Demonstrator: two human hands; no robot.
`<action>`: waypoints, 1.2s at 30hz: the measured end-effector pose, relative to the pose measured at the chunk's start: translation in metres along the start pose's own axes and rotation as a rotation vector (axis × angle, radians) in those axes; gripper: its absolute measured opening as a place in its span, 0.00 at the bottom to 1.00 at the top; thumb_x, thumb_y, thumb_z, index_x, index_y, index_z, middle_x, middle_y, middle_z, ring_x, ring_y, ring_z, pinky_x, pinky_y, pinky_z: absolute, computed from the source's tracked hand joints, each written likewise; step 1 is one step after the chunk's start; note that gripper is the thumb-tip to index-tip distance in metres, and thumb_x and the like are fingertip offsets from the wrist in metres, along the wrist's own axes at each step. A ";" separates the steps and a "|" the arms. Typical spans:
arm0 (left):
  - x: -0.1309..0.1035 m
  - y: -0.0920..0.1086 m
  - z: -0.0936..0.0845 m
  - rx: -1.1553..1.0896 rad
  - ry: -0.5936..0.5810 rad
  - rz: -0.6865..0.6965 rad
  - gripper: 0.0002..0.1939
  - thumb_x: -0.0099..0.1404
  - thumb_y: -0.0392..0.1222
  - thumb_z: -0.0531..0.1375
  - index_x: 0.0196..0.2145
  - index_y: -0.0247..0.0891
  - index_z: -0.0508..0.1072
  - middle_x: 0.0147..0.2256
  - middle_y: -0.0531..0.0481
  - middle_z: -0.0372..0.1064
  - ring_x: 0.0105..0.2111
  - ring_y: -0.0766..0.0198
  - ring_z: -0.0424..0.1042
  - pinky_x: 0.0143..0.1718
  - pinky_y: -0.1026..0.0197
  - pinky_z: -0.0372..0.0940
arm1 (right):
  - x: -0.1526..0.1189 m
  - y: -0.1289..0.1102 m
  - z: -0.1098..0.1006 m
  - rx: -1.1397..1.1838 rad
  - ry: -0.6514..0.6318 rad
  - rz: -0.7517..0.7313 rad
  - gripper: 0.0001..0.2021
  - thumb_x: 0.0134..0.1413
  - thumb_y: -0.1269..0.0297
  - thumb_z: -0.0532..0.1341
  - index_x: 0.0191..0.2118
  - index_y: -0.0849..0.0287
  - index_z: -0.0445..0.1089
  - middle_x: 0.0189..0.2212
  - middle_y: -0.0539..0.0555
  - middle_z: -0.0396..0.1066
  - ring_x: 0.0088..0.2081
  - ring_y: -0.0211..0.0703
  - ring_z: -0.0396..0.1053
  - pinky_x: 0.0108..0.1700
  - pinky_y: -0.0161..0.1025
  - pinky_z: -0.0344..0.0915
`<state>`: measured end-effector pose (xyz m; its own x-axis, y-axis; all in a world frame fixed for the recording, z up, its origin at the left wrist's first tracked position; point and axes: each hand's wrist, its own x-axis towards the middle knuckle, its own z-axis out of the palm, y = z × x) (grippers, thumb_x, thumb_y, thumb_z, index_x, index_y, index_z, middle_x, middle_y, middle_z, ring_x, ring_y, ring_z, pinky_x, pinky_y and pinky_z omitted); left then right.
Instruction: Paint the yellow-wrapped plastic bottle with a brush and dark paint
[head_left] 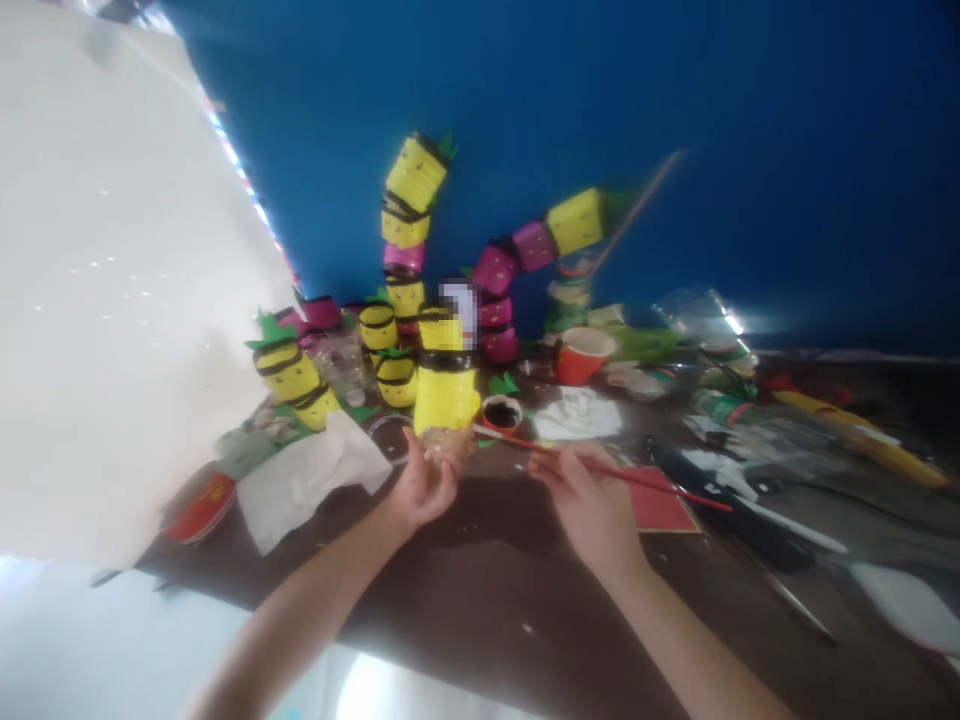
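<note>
My left hand (429,482) is closed around the clear bottom of a yellow-painted cup (445,396) with a black band, holding it upright over the table. In my right hand (589,500) is a thin red paintbrush (622,470), pinched between the fingers. Its tip points left, close to the lower right side of the cup. Just behind the brush tip stands a small cup of black paint (502,413). Yellow and magenta cups with black bands and green leaves form a curved stack (406,225) and another leaning chain (498,270) behind.
A blue wall (525,90) rises behind the brown table (480,590). Crumpled white paper (307,480) and a red cup (199,508) lie left. At right are a red paper cup (582,356), a red card (660,500), plastic bottles and scissors-like tools.
</note>
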<state>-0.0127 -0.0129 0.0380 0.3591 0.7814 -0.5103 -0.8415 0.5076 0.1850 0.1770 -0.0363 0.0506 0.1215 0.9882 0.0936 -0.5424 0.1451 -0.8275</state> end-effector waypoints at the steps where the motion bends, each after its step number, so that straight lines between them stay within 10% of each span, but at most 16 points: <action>1: 0.000 0.000 0.000 -0.004 0.005 -0.003 0.29 0.65 0.60 0.47 0.53 0.36 0.65 0.29 0.48 0.65 0.20 0.73 0.63 0.17 0.73 0.63 | 0.001 0.001 0.000 -0.005 0.006 -0.001 0.09 0.40 0.59 0.71 0.26 0.54 0.73 0.24 0.48 0.77 0.27 0.36 0.75 0.33 0.34 0.73; 23: -0.005 0.002 0.006 -0.022 -0.034 0.014 0.29 0.66 0.61 0.45 0.52 0.37 0.66 0.32 0.46 0.67 0.19 0.75 0.62 0.17 0.75 0.62 | 0.008 0.005 -0.008 -0.103 0.142 -0.105 0.08 0.42 0.59 0.70 0.25 0.56 0.72 0.24 0.49 0.76 0.27 0.38 0.74 0.33 0.36 0.74; 36: 0.017 -0.010 0.004 0.122 -0.059 0.243 0.25 0.66 0.54 0.50 0.54 0.36 0.65 0.36 0.46 0.73 0.31 0.69 0.73 0.32 0.72 0.68 | -0.003 -0.002 0.001 -0.102 -0.012 -0.080 0.10 0.41 0.57 0.70 0.27 0.55 0.72 0.24 0.50 0.76 0.26 0.40 0.75 0.32 0.39 0.74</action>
<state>0.0038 -0.0029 0.0310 0.1783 0.9036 -0.3895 -0.8523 0.3397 0.3978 0.1768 -0.0391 0.0528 0.1512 0.9742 0.1678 -0.4442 0.2186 -0.8689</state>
